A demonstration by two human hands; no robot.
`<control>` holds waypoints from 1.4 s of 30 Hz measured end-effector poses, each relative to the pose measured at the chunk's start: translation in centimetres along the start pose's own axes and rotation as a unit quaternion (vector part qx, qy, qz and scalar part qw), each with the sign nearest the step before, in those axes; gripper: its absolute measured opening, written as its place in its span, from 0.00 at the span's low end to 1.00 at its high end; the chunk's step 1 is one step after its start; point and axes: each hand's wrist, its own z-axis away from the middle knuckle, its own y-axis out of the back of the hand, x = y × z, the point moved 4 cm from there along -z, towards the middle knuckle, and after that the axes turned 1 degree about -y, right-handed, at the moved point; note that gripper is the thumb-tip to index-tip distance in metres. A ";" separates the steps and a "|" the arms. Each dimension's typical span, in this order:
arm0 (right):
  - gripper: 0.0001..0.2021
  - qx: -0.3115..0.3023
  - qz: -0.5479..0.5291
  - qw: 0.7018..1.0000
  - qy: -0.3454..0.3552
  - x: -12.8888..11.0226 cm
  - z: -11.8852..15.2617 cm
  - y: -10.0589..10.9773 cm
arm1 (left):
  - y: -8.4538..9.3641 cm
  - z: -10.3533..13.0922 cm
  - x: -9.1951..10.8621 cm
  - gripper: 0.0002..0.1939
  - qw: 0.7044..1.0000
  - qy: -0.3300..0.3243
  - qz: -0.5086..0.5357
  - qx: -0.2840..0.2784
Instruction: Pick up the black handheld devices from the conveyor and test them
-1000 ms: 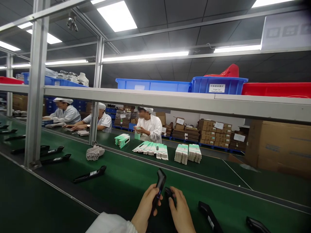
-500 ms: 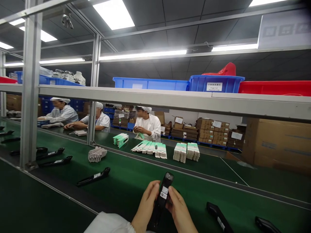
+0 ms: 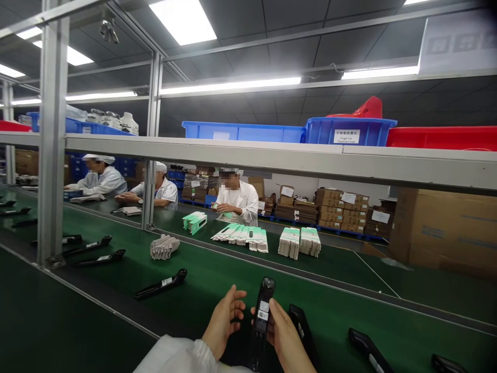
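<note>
A long black handheld device (image 3: 261, 326) with white labels stands nearly upright before me, its rounded end at the top. My right hand (image 3: 285, 331) grips it from the right, with the thumb along its edge and fingertips showing behind it. To its left, my left hand (image 3: 225, 321) is open with fingers curved and apart, not touching the device. Just behind my right hand a similar black device (image 3: 301, 324) lies on the green belt (image 3: 217, 274), partly hidden. Another black device (image 3: 368, 349) is on the belt to the right, and one more (image 3: 163, 284) to the left.
A grey bundle (image 3: 164, 246) and several black devices lie along the left belt. Metal posts (image 3: 52, 155) and a shelf (image 3: 272, 155) with blue bins (image 3: 244, 132) stand ahead. Beyond are stacks of green-white cartons (image 3: 289, 243) and co-workers in white coats (image 3: 243, 202).
My left hand has let go of the device and moved left, its fingers opening. My right hand still holds the device. The devices on the belt have shifted right in view.
</note>
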 end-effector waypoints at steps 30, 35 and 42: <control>0.15 0.036 0.538 0.808 0.239 0.8 -0.4 0.3 | 6.8 -1.8 5.4 0.28 0.688 -0.156 -0.686 0.176; 0.14 0.028 0.518 0.809 0.275 1.6 -0.4 0.0 | 10.3 -1.9 6.1 0.24 0.708 -0.060 -0.664 0.232; 0.12 0.044 0.479 0.829 0.286 1.2 -0.4 0.1 | 6.6 -2.2 4.0 0.16 0.865 -0.075 -0.486 0.099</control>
